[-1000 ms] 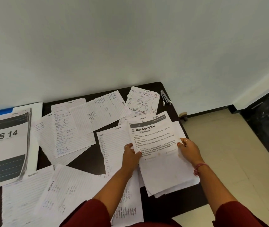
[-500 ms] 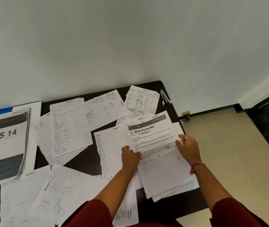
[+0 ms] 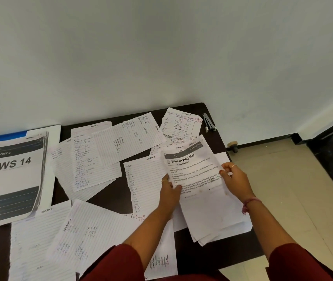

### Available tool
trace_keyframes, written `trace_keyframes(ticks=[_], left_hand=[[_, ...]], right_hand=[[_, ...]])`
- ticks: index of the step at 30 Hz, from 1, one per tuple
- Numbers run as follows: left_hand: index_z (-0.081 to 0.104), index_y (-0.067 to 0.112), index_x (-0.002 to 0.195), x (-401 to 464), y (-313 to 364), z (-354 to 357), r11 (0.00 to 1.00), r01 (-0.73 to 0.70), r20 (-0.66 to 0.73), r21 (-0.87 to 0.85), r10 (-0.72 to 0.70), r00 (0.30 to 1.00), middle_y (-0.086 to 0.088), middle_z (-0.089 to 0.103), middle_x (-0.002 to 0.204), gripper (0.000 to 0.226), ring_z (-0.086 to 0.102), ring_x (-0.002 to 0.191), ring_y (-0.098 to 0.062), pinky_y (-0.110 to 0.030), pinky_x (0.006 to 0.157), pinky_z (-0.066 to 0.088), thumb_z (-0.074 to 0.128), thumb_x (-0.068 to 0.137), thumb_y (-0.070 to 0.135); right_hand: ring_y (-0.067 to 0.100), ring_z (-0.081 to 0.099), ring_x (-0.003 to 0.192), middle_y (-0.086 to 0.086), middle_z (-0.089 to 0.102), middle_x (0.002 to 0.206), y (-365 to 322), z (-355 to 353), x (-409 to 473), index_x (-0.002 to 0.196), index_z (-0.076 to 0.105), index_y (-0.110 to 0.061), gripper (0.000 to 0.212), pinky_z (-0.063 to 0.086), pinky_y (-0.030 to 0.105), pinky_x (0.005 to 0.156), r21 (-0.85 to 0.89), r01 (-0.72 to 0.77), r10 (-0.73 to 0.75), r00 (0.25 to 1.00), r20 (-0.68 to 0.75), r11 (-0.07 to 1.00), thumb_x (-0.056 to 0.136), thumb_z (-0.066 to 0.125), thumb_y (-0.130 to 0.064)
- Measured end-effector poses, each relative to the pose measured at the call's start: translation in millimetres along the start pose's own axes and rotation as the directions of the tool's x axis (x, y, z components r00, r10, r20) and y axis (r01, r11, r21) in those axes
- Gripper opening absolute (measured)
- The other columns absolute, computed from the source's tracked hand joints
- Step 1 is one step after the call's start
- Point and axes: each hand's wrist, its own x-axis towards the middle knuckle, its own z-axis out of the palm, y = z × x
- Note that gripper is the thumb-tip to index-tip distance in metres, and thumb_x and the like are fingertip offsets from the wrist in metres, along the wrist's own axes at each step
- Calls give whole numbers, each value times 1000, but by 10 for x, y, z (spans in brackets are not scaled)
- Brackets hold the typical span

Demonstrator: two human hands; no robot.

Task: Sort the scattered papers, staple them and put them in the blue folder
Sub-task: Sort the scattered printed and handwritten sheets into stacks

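Hands (image 3: 170, 191) (two) round one sheaf (image 3: 206, 199)

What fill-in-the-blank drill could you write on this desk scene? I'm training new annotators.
1. Both hands, left and right, hold a printed stack titled "Wipe Drying ____".
2. The thick booklet at the table's left reads "WS ____".
3. The stapler lies at the table's far ____ corner.
4. A corner of the ____ folder peeks out behind the booklet.

Missing words: Mat; 14; right; blue
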Motion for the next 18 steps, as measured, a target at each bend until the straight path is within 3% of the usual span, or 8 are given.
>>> trace_keyframes(ticks=[4, 8, 10, 14, 15, 16, 18], left_hand=[[50, 12, 127, 29, -49, -191, 998, 18, 41, -58, -16, 999, -5, 64, 122, 45, 62, 109, -18, -34, 96, 50, 55, 87, -8], [57, 10, 120, 23, -60, -309, 988, 97, 65, -122, -90, 994, -8, 67, 115, 37, 64, 98, -23, -40, 87, 53, 54, 85, -3], [59, 11, 116, -9, -58, -362, 987, 108, 70, -119, -100, 993, -11, 66, 110, 34, 58, 85, -20, -29, 72, 46, 55, 85, 0], [65, 15, 103, -87, -19, -476, 967, 162, 106, -195, -144, 984, -12, 64, 98, 23, 47, 74, -16, -26, 59, 34, 53, 88, 3], [64, 12, 107, -111, 7, -498, 962, 176, 113, -207, -155, 981, -18, 65, 103, 23, 54, 80, -18, -26, 63, 40, 52, 90, 2], [60, 4, 116, -116, 11, -530, 956, 194, 118, -220, -171, 978, -28, 60, 110, 27, 60, 94, -24, -29, 77, 47, 52, 91, 1], [49, -8, 125, -128, 22, -595, 951, 211, 129, -227, -185, 974, -36, 51, 121, 35, 55, 118, -33, -37, 103, 40, 52, 90, -3]], right_hand=[[11, 62, 69, -5, 62, 83, -386, 25, -323, 105, 57, -19, 12, 47, 17, 56, -164, 215, -217, 976, 8, 963, 99, 48, -22], [8, 62, 56, 0, 72, 83, -669, 291, -785, 107, 68, -14, 19, 51, 15, 47, -411, 550, -592, 805, 31, 727, 88, 64, -15], [13, 66, 59, 1, 73, 87, -741, 422, -943, 107, 70, -14, 33, 52, 20, 47, -497, 581, -646, 761, 52, 645, 76, 78, -11], [16, 67, 59, 3, 73, 90, -906, 523, -1083, 112, 69, -11, 46, 55, 24, 47, -534, 588, -693, 721, 5, 608, 68, 85, -11], [16, 65, 57, 4, 73, 89, -947, 509, -1083, 113, 68, -10, 47, 54, 24, 46, -534, 588, -701, 713, -13, 607, 69, 84, -11], [15, 64, 55, 4, 72, 88, -988, 476, -1081, 115, 68, -10, 47, 53, 24, 44, -531, 587, -706, 708, -29, 611, 70, 84, -12], [15, 63, 54, 5, 73, 90, -1058, 385, -1060, 116, 67, -8, 46, 53, 23, 43, -524, 586, -713, 699, -60, 619, 72, 82, -13]])
